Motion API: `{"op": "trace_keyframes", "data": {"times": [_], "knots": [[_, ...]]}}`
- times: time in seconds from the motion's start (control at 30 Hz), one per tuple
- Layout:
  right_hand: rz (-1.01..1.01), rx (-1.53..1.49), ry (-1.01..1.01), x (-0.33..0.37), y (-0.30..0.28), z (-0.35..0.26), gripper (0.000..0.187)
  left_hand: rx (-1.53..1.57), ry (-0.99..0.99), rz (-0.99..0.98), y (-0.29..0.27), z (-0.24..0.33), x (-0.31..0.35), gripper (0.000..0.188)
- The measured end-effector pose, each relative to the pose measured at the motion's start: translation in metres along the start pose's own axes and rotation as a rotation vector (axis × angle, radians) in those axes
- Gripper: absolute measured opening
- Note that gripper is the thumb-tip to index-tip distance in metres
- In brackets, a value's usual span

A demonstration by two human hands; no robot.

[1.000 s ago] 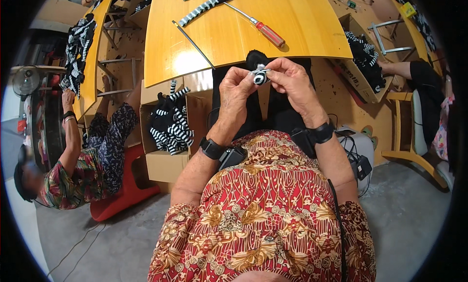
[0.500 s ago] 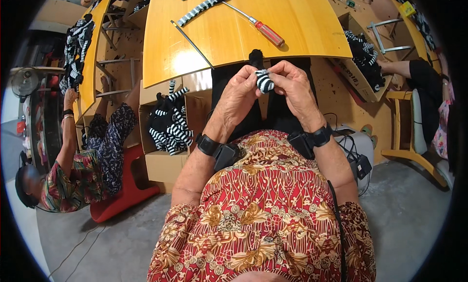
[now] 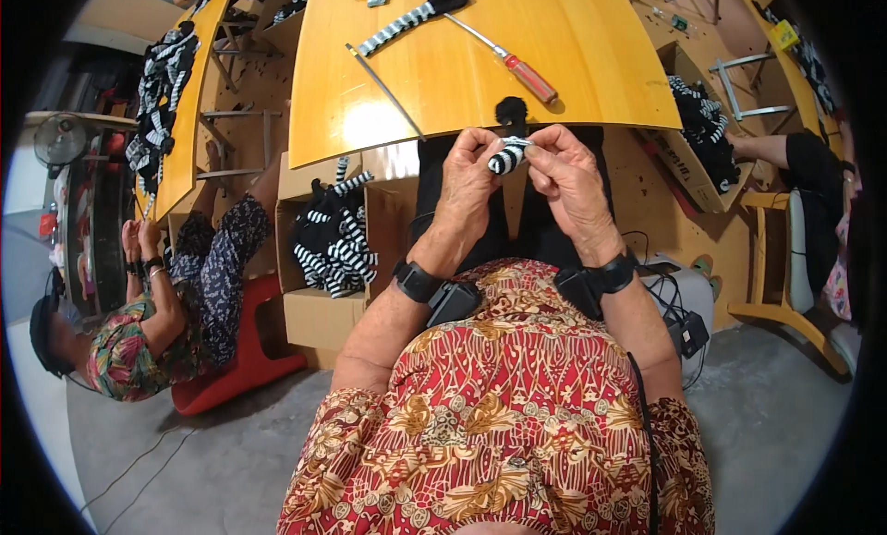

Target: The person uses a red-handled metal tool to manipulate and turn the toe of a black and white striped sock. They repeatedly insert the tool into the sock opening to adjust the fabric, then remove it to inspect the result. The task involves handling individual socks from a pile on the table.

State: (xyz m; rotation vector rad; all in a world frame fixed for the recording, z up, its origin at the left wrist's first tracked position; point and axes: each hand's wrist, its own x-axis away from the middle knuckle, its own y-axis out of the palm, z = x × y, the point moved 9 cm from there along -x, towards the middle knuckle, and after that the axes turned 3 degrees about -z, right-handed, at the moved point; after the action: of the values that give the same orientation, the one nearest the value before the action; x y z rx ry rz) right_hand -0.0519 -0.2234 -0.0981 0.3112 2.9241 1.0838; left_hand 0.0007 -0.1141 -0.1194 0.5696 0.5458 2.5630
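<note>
Just off the near edge of the yellow table (image 3: 480, 82), I hold a small knitted piece (image 3: 504, 164) with black and white stripes. A fuzzy black end of it sticks up beyond my fingers. My left hand (image 3: 468, 186) pinches it from the left side. My right hand (image 3: 571, 176) pinches it from the right, thumb and forefinger on a pale fold or edge. Both hands are closed on the fabric, close together. On the table lie a screwdriver (image 3: 529, 78) with a red handle, a thin dark rod (image 3: 386, 90) and a grey-striped knitted strip (image 3: 397, 33) with a black end.
A cardboard box (image 3: 323, 318) at my left holds a heap of striped knits (image 3: 334, 241); another box (image 3: 679, 170) stands at the right. A co-worker (image 3: 139, 336) sits on a red chair (image 3: 245, 359) at the left. Cables (image 3: 670, 304) hang by my right elbow.
My fingers have shifted on the knitted piece, and its striped end is now tilted toward the left. The left co-worker's hands have come together at the table edge. The whole view has moved slightly.
</note>
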Motion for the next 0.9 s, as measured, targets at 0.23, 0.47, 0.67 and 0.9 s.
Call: {"op": "trace_keyframes", "data": {"times": [0.23, 0.47, 0.67, 0.9], "knots": [[-0.051, 0.294, 0.050, -0.002, 0.010, -0.009, 0.004, 0.054, -0.005, -0.021, 0.001, 0.003, -0.002, 0.007], [0.081, -0.009, 0.132, -0.009, -0.018, 0.005, 0.004, 0.057, 0.038, -0.131, 0.021, 0.007, 0.005, 0.014], [0.096, 0.006, 0.138, -0.003, -0.021, 0.001, 0.009, -0.130, 0.124, -0.231, 0.027, 0.013, 0.006, 0.016], [-0.002, 0.072, 0.085, 0.003, -0.001, -0.008, 0.020, -0.176, 0.289, -0.054, 0.005, 0.027, 0.002, 0.009]]}}
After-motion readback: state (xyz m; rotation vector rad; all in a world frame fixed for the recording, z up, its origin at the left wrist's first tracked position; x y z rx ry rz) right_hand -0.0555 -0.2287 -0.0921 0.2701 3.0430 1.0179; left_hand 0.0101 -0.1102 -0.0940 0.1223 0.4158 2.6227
